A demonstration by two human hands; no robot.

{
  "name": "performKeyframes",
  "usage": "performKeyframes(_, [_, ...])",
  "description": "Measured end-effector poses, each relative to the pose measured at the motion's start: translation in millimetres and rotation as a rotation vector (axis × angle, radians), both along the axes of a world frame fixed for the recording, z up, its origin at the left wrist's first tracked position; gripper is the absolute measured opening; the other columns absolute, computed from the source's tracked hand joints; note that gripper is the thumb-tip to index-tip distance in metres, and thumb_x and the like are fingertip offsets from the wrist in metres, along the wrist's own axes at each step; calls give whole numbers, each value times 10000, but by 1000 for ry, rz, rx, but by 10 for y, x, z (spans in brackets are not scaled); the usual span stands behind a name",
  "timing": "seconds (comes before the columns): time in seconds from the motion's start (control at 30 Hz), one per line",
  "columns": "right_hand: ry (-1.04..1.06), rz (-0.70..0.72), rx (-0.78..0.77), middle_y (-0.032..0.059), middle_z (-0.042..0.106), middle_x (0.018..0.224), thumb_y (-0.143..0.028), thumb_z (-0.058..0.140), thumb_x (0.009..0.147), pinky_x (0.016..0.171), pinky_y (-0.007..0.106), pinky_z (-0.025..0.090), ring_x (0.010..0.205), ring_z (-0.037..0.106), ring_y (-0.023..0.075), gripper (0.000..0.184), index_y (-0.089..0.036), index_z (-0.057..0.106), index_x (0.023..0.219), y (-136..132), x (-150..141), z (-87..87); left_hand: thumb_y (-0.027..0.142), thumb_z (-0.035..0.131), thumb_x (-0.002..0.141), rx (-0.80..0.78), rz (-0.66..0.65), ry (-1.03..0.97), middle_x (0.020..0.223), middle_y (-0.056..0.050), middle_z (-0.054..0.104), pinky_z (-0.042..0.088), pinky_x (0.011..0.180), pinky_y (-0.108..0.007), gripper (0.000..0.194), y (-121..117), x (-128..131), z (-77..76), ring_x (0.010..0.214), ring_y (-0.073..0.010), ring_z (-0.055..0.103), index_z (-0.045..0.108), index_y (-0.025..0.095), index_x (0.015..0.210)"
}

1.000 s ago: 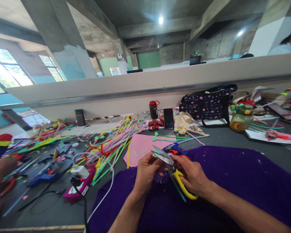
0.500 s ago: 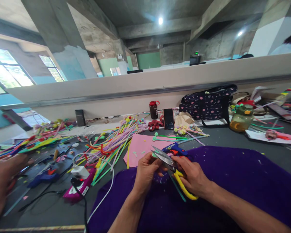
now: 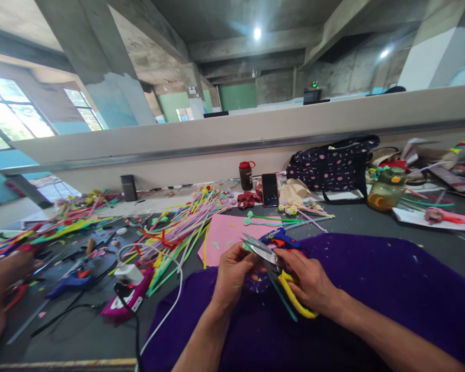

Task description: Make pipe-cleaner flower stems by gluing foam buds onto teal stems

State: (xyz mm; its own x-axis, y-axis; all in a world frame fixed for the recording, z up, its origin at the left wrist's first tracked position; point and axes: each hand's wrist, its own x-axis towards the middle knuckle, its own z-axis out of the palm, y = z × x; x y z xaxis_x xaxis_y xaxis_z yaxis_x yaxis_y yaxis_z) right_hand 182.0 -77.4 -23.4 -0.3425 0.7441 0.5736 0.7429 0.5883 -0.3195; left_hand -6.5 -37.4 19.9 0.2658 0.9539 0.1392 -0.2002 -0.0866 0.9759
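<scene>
Over the purple cloth, my right hand is wrapped round scissors with yellow handles. Their blades are parted and point up and left, close over my left fingers. My left hand is pinched on a small mint-green fuzzy piece, partly hidden by fingers and blades. Below the scissors slants a thin teal stick; what holds its upper end is hidden. Just beyond my hands lie a blue glue gun and a pink sheet with green scraps.
Many coloured pipe cleaners are piled left of centre. A magenta power strip with cables lies nearer. Another person's hand is at the left edge, near another glue gun. A phone, dark bottle, bag and amber bottle stand behind.
My hands and the scissors stay almost in place. The other person's hand at the left has shifted slightly left, showing more red handle below it.
</scene>
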Motion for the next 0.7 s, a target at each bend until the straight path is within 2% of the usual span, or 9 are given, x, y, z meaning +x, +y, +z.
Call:
performKeyframes(0.2, [84,24,-34,97,580,1029,-195,503,770,681,289,472,835,572,189,516,-183,360,1266,-1,-2,18,279,684,664,-61,-6,-30,707,-23,639,393,356,-141,204,24,-14,-2,477,-92,587,603,132,780])
performKeyframes(0.33, [283,22,-101,16,568,787,-291,525,794,564,235,423,605,512,130,461,-192,389,1223,-4,-2,98,289,686,662,-139,-40,-84,680,-21,644,361,330,-120,200,35,-21,22,439,-65,558,587,129,728])
performKeyframes(0.4, [326,7,-128,-7,533,723,-305,535,788,533,227,394,561,474,120,457,-191,397,1209,-6,-3,129,285,686,662,-174,-55,-98,668,-13,644,359,325,-115,196,36,-26,36,425,-57,548,576,132,715])
performKeyframes(0.7, [314,52,-238,13,576,830,-282,526,792,593,238,401,637,507,129,453,-201,393,1217,-34,-47,116,251,680,662,-212,-134,-157,639,-7,635,359,308,-104,169,42,-51,21,407,-51,539,585,118,704])
